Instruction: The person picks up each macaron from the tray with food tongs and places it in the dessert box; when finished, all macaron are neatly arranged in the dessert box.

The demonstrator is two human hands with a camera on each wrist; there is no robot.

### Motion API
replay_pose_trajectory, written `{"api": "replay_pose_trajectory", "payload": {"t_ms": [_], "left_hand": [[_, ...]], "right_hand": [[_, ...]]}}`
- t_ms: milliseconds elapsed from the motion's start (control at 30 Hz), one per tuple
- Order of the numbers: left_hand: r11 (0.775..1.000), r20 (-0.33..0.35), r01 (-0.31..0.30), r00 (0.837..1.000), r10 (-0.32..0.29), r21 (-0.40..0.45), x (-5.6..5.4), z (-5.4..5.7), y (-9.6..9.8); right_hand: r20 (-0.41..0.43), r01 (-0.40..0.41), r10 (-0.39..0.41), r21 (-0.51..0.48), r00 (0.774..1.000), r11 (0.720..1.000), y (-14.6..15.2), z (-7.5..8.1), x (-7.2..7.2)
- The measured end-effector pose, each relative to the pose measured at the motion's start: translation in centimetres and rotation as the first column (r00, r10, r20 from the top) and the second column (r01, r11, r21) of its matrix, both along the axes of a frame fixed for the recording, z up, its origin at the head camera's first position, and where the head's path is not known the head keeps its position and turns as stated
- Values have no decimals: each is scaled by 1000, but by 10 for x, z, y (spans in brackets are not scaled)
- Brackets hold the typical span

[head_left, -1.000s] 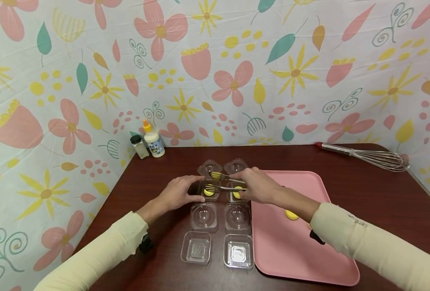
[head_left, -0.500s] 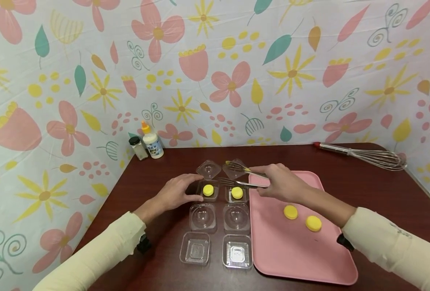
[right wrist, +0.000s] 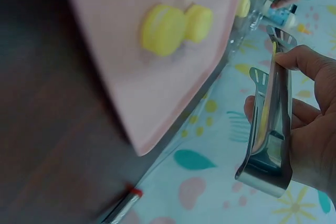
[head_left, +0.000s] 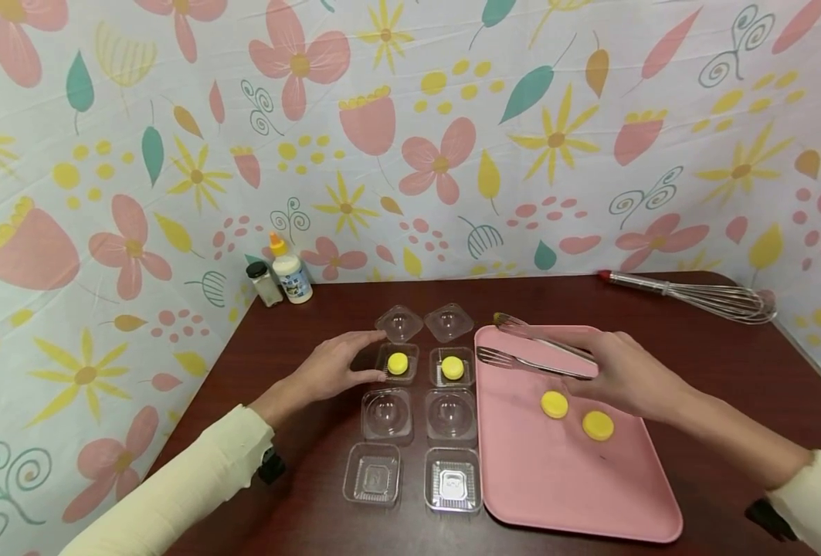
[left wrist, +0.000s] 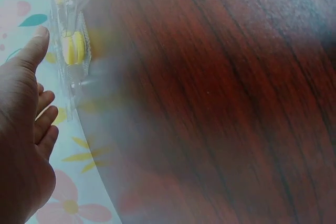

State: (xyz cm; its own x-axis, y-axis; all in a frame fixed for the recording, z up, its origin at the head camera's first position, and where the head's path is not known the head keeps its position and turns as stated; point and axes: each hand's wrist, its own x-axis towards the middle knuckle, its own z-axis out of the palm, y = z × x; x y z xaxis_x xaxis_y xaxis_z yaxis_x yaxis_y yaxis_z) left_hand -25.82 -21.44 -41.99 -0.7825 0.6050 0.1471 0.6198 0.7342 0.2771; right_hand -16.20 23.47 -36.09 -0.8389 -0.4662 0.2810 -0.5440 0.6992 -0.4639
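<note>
My right hand [head_left: 629, 378] holds metal tongs [head_left: 542, 367] over the back part of the pink tray [head_left: 563, 494]. In the right wrist view the tong arms [right wrist: 270, 124] stand apart with nothing between them. Below lie two yellow macarons, one nearer [head_left: 598, 425] and one further left [head_left: 554, 405]. My left hand [head_left: 330, 367] sits at the left side of a clear plastic box [head_left: 410, 380], thumb and fingers spread beside it. A yellow macaron [head_left: 398, 364] lies in that box, and another macaron [head_left: 452, 368] is in the box to its right.
Hinged clear lids [head_left: 449, 323] lie open behind the filled boxes. Two more open boxes [head_left: 374, 475] stand nearer, left of the tray. A whisk [head_left: 702, 297] lies at the back right; a glue bottle [head_left: 292, 272] and a black-capped jar [head_left: 265, 284] stand at the back left.
My right hand has moved the tongs rightward from above the boxes to above the tray, uncovering the macarons in the boxes and on the tray. My left hand has stayed almost still.
</note>
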Motion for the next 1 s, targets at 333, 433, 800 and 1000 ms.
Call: {"api": "replay_pose_trajectory", "payload": {"t_ms": [333, 433, 800, 1000], "left_hand": [[1000, -19, 0, 1000, 1, 11, 4, -2, 1], [999, -41, 28, 999, -26, 39, 8, 2, 5], [964, -37, 228, 974, -225, 135, 46, 11, 34], [918, -64, 367, 930, -361, 150, 66, 6, 48]], "right_hand": [[8, 100, -100, 21, 995, 995, 48, -20, 32], [4, 81, -81, 20, 997, 997, 59, -24, 38], [-26, -9, 8, -26, 1000, 1000, 82, -45, 50], [-30, -12, 12, -22, 999, 1000, 86, -52, 52]]}}
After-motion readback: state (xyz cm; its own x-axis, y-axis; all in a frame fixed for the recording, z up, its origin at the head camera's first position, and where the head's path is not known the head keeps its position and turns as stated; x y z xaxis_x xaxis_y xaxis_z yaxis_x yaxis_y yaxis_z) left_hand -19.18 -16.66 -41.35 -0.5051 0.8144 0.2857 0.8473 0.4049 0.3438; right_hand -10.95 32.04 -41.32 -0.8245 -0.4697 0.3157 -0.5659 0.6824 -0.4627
